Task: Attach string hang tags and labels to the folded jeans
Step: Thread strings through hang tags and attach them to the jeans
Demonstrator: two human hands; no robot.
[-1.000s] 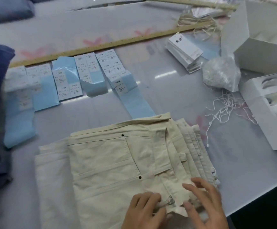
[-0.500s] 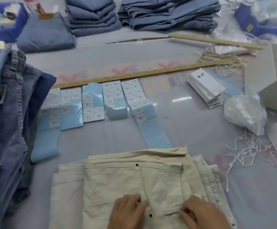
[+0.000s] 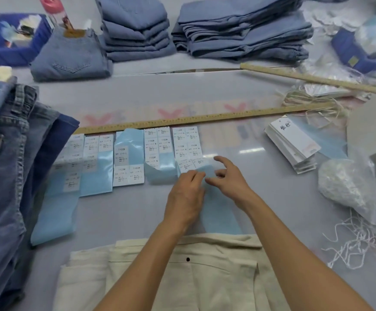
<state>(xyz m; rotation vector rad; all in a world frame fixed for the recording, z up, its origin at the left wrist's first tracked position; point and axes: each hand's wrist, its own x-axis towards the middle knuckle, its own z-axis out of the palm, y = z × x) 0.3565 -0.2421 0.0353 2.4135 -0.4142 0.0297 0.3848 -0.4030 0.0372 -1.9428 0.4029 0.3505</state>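
Grey worktable under stacked blue jeans

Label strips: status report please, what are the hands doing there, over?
Left hand pinching rightmost label strip; right hand open beside it. Cream jeans folded below, untagged. Nothing in the way.

Both hands reach over the folded cream jeans to the rightmost label sheet in a row of blue-backed sheets lying along a wooden ruler. The left hand rests on the sheet's lower edge with fingers bent at the stickers; whether it pinches one is unclear. The right hand hovers just beside it, fingers spread and loosely curled. To the right lie a stack of white hang tags, a plastic bag and loose white strings. Blue jeans are piled behind and at the left.
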